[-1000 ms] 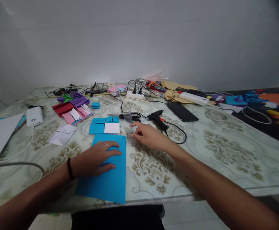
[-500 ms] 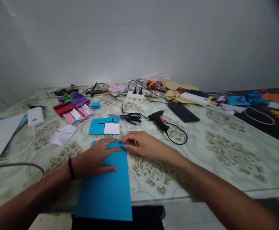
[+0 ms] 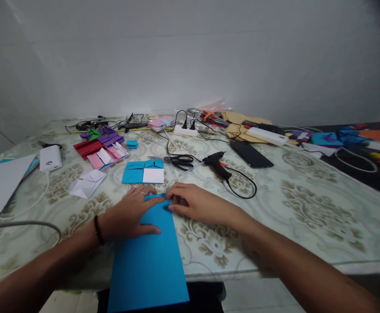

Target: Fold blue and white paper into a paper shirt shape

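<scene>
A blue sheet of paper [image 3: 149,265] lies on the patterned table, its near end hanging past the front edge. My left hand [image 3: 133,213] rests with fingers spread on its upper left part. At the sheet's top right corner my right hand [image 3: 190,202] has its fingers curled in, pinching the paper's edge. Just beyond the hands is a folded blue piece [image 3: 133,174] with a white square [image 3: 153,175]. Scissors [image 3: 180,161] and a black glue gun [image 3: 218,166] lie behind my right hand.
White folded paper [image 3: 88,183], a white power bank [image 3: 51,158] and white sheets [image 3: 2,184] are on the left. Pink folded paper [image 3: 108,156] sits farther back. Beyond are a power strip [image 3: 186,130], a black phone [image 3: 251,154] and cables. The table's front edge [image 3: 275,273] runs nearby.
The near end of the blue sheet has swung to the right and toward me. My right hand has shifted slightly, its fingers still at the top right corner. My left hand stays on the sheet.
</scene>
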A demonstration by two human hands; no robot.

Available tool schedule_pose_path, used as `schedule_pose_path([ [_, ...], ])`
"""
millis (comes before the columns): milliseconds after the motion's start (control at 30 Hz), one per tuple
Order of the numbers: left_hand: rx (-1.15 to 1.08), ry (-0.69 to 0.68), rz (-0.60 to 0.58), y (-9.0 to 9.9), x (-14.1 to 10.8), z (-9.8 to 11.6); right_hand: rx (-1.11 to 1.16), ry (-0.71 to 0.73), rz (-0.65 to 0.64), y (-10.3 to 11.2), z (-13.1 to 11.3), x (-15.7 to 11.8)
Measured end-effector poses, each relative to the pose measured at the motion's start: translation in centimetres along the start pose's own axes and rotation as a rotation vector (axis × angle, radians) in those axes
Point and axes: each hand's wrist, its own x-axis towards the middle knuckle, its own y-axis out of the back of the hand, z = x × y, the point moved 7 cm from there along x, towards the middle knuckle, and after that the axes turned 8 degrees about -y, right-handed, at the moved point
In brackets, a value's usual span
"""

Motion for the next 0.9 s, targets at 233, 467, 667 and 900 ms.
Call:
schedule_pose_path([
  [233, 0.004, 0.003, 0.03, -0.5, 0.0, -0.5, 0.021, 0.044, 0.018, -0.3, 0.0, -0.3],
  [467, -0.055, -0.077, 0.058, -0.6, -0.1, -0.2, -0.026, 0.111, -0.024, -0.5, -0.5, -0.4],
  [667, -0.025, -0.024, 0.059, -0.5, 0.0, -0.4, 0.013, 0.043, -0.024, -0.5, -0.4, -0.3],
  [900, -0.067, -0.031, 0.09, -0.4, 0.0, -0.6, -0.065, 0.052, 0.005, -1.3, 0.1, 0.0],
])
